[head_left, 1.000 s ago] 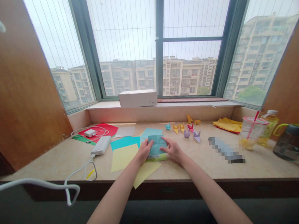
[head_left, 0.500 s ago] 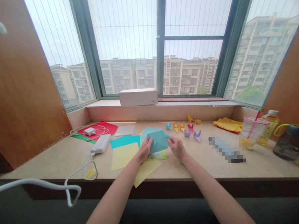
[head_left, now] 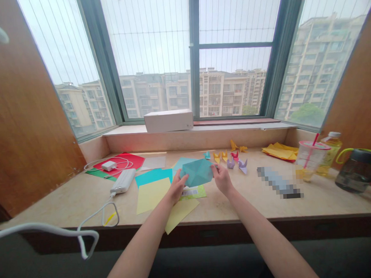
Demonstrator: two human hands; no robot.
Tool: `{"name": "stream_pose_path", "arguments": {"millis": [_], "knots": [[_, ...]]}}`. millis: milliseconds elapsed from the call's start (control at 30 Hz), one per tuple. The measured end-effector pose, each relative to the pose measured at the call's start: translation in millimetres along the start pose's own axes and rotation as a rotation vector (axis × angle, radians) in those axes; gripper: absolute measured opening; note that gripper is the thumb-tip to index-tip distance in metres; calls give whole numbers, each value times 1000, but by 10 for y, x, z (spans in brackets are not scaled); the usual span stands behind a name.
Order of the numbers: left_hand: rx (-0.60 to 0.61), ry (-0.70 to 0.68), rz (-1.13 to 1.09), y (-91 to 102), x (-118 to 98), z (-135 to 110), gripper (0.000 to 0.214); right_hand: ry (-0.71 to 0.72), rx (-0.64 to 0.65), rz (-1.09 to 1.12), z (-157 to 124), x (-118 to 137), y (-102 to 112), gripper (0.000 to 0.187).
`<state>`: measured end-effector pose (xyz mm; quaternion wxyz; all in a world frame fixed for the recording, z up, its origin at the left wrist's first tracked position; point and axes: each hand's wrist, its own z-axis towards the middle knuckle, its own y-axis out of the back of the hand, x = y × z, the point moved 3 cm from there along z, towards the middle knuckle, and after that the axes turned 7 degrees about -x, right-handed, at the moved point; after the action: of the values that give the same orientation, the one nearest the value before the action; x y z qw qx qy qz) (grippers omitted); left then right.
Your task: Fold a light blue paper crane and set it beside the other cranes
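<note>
A creased sheet of blue-green origami paper is stretched between my two hands, just above the tabletop. My left hand pinches its left edge, thumb on top. At the right edge, my right hand grips the paper between thumb and fingers. Under and beside the left hand lie a yellow sheet, a bright blue sheet and a green packet with a label. Another yellow sheet sticks out over the table's front edge, partly behind my left wrist.
Several folded paper birds stand behind my right hand. On the right are yellow paper, a blurred-out object, a plastic cup and a dark bottle. Leftward lie a white power bank, its cable and red paper.
The blue-green paper has been opened out wider and flatter between my hands. My right hand has moved slightly right relative to the table. The view has shifted a little.
</note>
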<state>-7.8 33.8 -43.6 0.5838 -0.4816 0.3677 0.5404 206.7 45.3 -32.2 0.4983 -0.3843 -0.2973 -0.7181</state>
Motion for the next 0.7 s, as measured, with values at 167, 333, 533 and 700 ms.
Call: {"name": "stream_pose_path", "arguments": {"millis": [167, 333, 533, 700], "knots": [[-26, 3, -28, 3, -23, 93, 44, -50, -70, -19, 57, -27, 89, 50], [-141, -82, -8, 99, -37, 173, 48, -42, -26, -14, 31, -26, 43, 49], [-241, -195, 130, 193, -4, 205, 44, -28, 13, 7, 22, -47, -3, 49], [-262, -337, 325, 192, -58, 154, 44, -22, -23, 6, 60, -62, 65, 48]]}}
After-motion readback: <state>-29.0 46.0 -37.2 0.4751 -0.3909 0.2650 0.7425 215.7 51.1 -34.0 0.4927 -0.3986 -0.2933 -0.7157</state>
